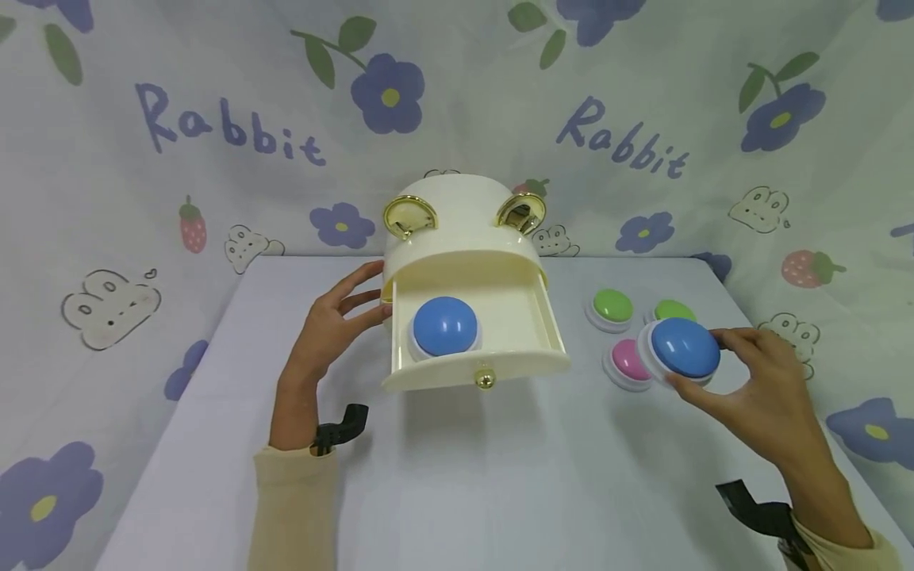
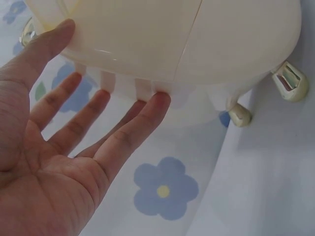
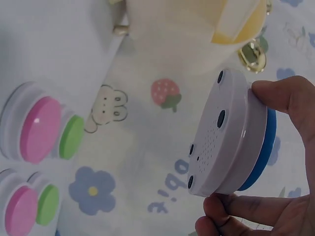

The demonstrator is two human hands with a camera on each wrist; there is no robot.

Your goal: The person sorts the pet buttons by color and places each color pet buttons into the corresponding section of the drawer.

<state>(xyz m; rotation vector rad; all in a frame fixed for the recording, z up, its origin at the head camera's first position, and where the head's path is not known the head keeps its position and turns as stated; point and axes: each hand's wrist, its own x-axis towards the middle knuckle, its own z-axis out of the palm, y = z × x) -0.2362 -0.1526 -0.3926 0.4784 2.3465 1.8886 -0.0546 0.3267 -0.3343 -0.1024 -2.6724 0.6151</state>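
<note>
My right hand [image 1: 767, 392] pinches a blue push button [image 1: 685, 347] by its white round base, holding it up over the right side of the table. Its underside, with dark feet and a dotted grille, faces the right wrist camera. A cream drawer box [image 1: 457, 210] with gold ear-shaped trims stands at the back middle, its drawer [image 1: 507, 317] pulled out toward me. Inside that drawer, at the left, sits a second blue push button [image 1: 445, 327]. My left hand [image 1: 332, 321] has its fingers extended against the box's left side, fingertips right at the wall in the left wrist view.
Right of the box, green buttons [image 1: 612, 306] and pink buttons [image 3: 40, 130] stand on the white table [image 1: 543, 492]; the held button partly covers them in the head view. A gold knob [image 1: 485, 378] projects from the drawer front. A patterned cloth [image 1: 457, 103] hangs behind.
</note>
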